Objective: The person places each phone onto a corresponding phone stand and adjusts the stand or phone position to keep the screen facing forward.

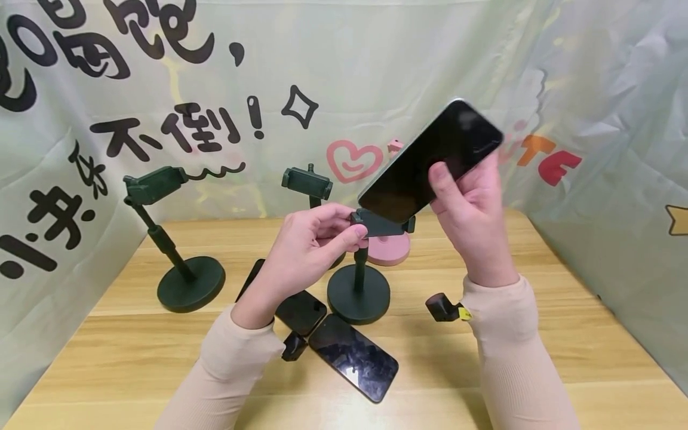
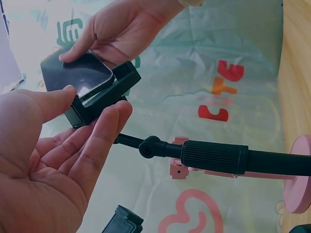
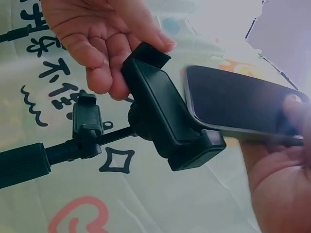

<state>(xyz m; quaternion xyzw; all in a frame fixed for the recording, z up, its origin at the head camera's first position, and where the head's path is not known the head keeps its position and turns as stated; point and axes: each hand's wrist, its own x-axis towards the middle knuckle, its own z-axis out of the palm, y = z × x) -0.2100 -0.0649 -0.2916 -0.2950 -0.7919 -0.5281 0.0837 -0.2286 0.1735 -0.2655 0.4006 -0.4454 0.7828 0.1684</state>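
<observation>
My right hand [image 1: 475,224] grips a black-screened smartphone [image 1: 430,158] by one side, thumb on the screen and fingers behind. Tilted, the phone has its lower end close over the clamp [image 1: 384,226] of a dark green phone stand [image 1: 359,295]. My left hand [image 1: 301,254] pinches the clamp's left end between thumb and fingers. In the right wrist view the clamp [image 3: 158,102] faces the camera with nothing in its cradle, and the phone [image 3: 233,99] is right beside it. From the left wrist view, the phone [image 2: 80,73] overlaps the clamp [image 2: 104,94].
Two smartphones [image 1: 355,358] [image 1: 302,312] lie on the wooden table [image 1: 580,346], and part of a dark one [image 1: 251,273] shows behind my left wrist. A green stand [image 1: 190,285] stands at left, another [image 1: 306,182] behind, near a pink stand [image 1: 389,249]. Printed cloth [image 1: 269,36] surrounds the table.
</observation>
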